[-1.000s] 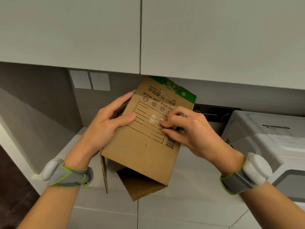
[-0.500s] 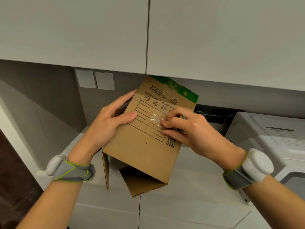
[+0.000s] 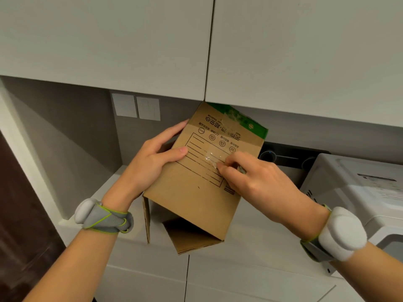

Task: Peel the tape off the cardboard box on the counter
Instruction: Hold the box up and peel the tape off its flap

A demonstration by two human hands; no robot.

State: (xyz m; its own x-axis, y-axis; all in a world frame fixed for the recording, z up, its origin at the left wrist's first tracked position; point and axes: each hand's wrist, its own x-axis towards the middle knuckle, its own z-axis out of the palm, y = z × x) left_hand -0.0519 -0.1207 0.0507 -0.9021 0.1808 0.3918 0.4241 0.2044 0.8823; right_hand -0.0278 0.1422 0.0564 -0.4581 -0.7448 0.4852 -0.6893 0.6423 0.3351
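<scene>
A brown cardboard box (image 3: 192,197) with a green top edge and a printed address frame is held tilted above the white counter (image 3: 250,236), its bottom flaps hanging open. My left hand (image 3: 152,162) grips the box's left edge, thumb lying across the front face. A strip of clear, crinkled tape (image 3: 210,156) lies over the printed lines. My right hand (image 3: 253,175) has its fingertips pinched at the tape's right end, against the box face. More clear tape (image 3: 231,117) shows near the green top edge.
White wall cabinets (image 3: 152,51) hang just above the box's top. A white appliance (image 3: 359,192) stands at the right, a black panel with knobs (image 3: 283,156) behind the box. Two grey wall switches (image 3: 136,107) sit at the back left.
The box and both hands stay in nearly the same pose. My right fingertips have shifted slightly along the tape. The view has drifted a little.
</scene>
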